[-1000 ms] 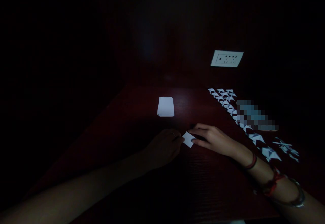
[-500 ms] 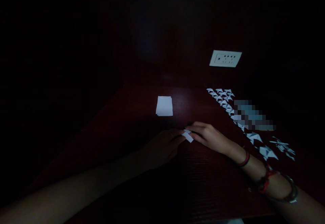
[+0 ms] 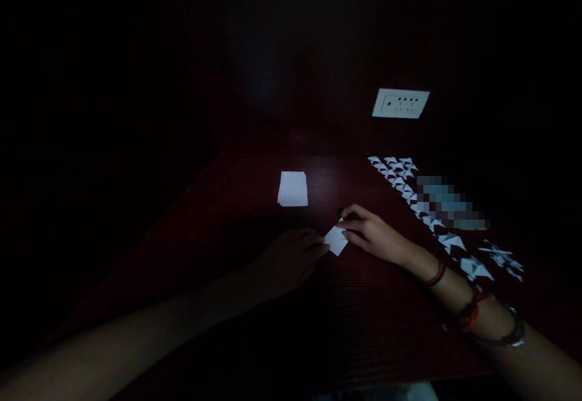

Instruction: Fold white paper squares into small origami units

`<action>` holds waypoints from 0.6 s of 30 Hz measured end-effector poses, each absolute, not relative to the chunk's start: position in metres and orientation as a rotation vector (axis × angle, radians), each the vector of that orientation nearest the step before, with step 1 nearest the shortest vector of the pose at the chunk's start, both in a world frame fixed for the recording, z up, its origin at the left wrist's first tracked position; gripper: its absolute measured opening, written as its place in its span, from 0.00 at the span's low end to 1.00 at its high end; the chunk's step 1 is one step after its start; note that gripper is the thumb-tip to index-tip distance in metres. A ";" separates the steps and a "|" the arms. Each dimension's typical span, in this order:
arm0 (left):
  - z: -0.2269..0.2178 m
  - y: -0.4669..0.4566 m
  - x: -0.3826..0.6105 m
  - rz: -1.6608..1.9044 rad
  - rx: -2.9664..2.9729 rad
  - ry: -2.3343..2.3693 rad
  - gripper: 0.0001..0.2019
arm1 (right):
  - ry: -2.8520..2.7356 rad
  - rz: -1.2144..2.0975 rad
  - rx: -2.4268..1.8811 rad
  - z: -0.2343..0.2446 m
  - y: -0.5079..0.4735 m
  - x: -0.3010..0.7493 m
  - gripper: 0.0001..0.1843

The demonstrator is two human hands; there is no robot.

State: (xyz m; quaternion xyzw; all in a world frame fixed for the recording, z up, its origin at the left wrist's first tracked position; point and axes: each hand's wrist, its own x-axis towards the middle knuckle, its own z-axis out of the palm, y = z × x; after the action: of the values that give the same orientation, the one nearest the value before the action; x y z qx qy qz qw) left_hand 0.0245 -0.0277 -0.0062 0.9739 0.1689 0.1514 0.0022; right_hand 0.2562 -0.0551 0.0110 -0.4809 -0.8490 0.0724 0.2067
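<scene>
Both of my hands meet on a small white paper piece [image 3: 337, 241] lying on the dark red-brown table [image 3: 364, 316]. My left hand [image 3: 291, 258] is curled, and its fingertips pinch the paper's left edge. On the paper's right side rests my right hand [image 3: 370, 234], fingers bent over the upper corner. Red thread bands and a metal bangle circle my right wrist. The room is very dark, so the fold lines on the paper cannot be made out.
A small stack of white paper slips [image 3: 292, 188] lies beyond my hands. Several folded white paper triangles [image 3: 448, 240] run in a row along the table's right side. A white wall socket plate [image 3: 400, 103] sits on the back wall.
The paper looked narrower and folded half a second ago and now shows a wider flat face. My right hand has shifted slightly up and to the left; my left hand has barely moved.
</scene>
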 end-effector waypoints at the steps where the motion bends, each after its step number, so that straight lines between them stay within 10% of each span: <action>1: -0.006 -0.028 0.025 0.484 3.060 0.541 0.17 | -2.410 0.230 -1.306 0.013 -0.055 0.258 0.15; 18: -0.002 -0.030 0.023 0.494 3.114 0.620 0.16 | -2.630 0.044 -1.316 0.023 -0.058 0.267 0.15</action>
State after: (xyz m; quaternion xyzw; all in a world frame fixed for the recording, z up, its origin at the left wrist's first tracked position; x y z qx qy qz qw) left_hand 0.0235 -0.0303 -0.0017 0.9685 0.1928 0.1535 -0.0359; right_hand 0.2671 -0.0577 0.0227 -0.4452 -0.8897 0.0147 0.1003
